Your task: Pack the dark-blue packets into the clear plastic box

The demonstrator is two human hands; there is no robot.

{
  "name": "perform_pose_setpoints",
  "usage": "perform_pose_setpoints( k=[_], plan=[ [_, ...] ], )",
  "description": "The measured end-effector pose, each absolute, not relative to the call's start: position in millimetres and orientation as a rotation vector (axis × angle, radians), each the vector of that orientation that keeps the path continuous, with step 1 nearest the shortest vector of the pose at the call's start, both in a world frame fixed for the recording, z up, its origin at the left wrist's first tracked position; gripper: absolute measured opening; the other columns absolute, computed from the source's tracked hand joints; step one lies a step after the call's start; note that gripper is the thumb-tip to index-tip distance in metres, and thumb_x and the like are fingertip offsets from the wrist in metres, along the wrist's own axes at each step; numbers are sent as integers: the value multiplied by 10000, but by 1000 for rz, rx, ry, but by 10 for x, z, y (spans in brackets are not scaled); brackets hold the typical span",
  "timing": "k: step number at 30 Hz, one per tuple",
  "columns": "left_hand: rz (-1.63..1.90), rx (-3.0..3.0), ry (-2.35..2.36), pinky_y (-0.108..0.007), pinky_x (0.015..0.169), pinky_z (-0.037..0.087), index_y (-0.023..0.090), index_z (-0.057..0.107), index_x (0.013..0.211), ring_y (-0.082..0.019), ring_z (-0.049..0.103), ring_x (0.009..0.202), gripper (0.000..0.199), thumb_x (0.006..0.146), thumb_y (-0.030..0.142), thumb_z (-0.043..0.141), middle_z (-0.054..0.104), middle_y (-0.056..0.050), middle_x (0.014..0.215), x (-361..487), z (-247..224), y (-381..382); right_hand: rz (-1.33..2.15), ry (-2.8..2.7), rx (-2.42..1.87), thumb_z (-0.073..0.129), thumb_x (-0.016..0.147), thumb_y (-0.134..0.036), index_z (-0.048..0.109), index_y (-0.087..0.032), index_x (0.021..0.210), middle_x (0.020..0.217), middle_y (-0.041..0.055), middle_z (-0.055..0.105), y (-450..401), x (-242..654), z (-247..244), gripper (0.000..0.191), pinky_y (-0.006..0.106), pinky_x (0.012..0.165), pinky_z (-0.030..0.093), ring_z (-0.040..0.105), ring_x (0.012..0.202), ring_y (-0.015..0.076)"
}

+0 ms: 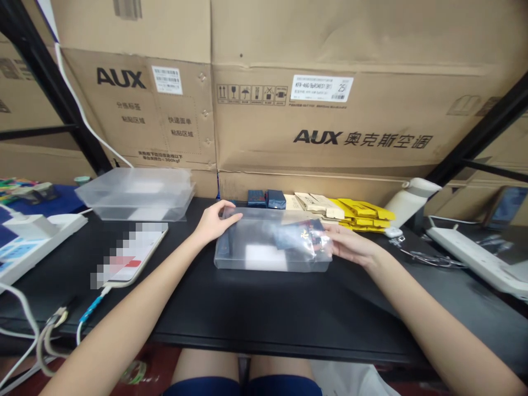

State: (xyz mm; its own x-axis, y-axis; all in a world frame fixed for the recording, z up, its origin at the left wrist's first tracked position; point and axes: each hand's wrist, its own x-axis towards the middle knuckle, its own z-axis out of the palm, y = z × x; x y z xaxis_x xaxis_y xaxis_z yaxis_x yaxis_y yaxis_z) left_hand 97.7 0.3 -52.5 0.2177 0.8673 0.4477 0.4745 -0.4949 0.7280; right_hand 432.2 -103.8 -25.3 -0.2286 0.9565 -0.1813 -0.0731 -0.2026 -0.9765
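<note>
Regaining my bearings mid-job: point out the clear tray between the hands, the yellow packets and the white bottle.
Clear tray (pixel 266 265): head view, front wall.
Yellow packets (pixel 361 208): head view, upper packet's top.
White bottle (pixel 406 203): head view, side of body.

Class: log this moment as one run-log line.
left grip: on clear tray, left end | right grip: on dark packet, tray's right end | behind: cream packets, yellow packets

Clear tray (pixel 231 263), dark glossy packet (pixel 297 233) at its right end

Perhaps a small makeshift workshop: black table (pixel 264 311), cardboard wall (pixel 256 129), power strips (pixel 472 258).
</note>
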Motion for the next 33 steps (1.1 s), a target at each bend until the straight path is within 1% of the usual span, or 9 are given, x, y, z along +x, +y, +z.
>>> perform_pose_setpoints(
  k=[5, 9, 14, 17, 21, 23, 27, 30, 33],
  plan=[
    [1216, 2061, 1269, -317, 761, 472, 204, 659, 893, -216, 626, 840, 332, 716, 482, 699, 697, -39, 895, 1001, -490, -43, 1508, -1276, -1293, 820, 679, -307, 698, -186, 1062, 1034, 113, 724, -1100, 4336, -133, 419, 165, 372, 518, 748, 756, 237],
    [1213, 2058, 1269, -321, 763, 471, 201, 662, 899, -220, 629, 848, 334, 721, 482, 697, 702, -44, 906, 1012, -489, -57, 1499, -1283, -1337, 814, 688, -248, 720, -173, 980, 991, 80, 732, -1089, 4354, -163, 316, 243, 575, 624, 729, 810, 204],
    [1234, 2049, 1240, -309, 718, 472, 204, 661, 915, -225, 629, 873, 346, 724, 491, 694, 702, -48, 937, 1029, -474, -80, 1588, -1295, -1290, 770, 747, -260, 737, -187, 1004, 1045, 74, 729, -1048, 4372, -305, 269, 295, 813, 607, 695, 937, 174],
    [1241, 2044, 1199, -310, 735, 478, 204, 659, 909, -226, 635, 900, 325, 730, 473, 694, 705, -49, 958, 1051, -457, -107, 1699, -1365, -1268, 762, 762, -280, 722, -191, 1072, 1106, 84, 711, -1061, 4340, -356, 325, 255, 746, 608, 695, 946, 180],
    [1234, 2033, 1122, -312, 748, 490, 207, 657, 915, -226, 642, 924, 308, 737, 455, 694, 706, -48, 989, 1083, -458, -129, 1762, -1413, -1192, 782, 738, -244, 621, -303, 1256, 1272, 54, 623, -1113, 4229, -370, 545, 234, 664, 612, 657, 1053, 203],
    [1226, 2031, 1101, -311, 748, 494, 207, 655, 918, -227, 640, 941, 298, 745, 447, 687, 703, -49, 1000, 1102, -471, -136, 1768, -1398, -1169, 794, 723, -257, 645, -295, 1221, 1283, 56, 611, -1124, 4165, -397, 521, 275, 704, 620, 640, 1080, 217],
    [1201, 2047, 1069, -315, 740, 498, 200, 656, 930, -228, 638, 934, 281, 775, 434, 654, 697, -58, 980, 1181, -503, -196, 1629, -1238, -1139, 810, 709, -326, 736, -269, 965, 1163, 44, 677, -1128, 4034, -465, 272, 335, 839, 595, 663, 1062, 230],
    [1169, 2073, 1050, -325, 757, 498, 200, 660, 939, -228, 638, 922, 270, 800, 429, 625, 697, -61, 984, 1266, -523, -284, 1653, -1260, -1054, 803, 724, -348, 719, -284, 1066, 1224, 47, 669, -1150, 3950, -452, 358, 364, 976, 528, 681, 1070, 223],
    [1110, 2110, 1037, -334, 769, 493, 200, 662, 937, -229, 642, 897, 263, 819, 427, 599, 703, -59, 978, 1328, -542, -352, 1717, -1379, -971, 847, 662, -279, 678, -260, 1168, 1221, 67, 681, -1169, 3908, -437, 533, 367, 985, 518, 668, 1112, 239]
  ],
)
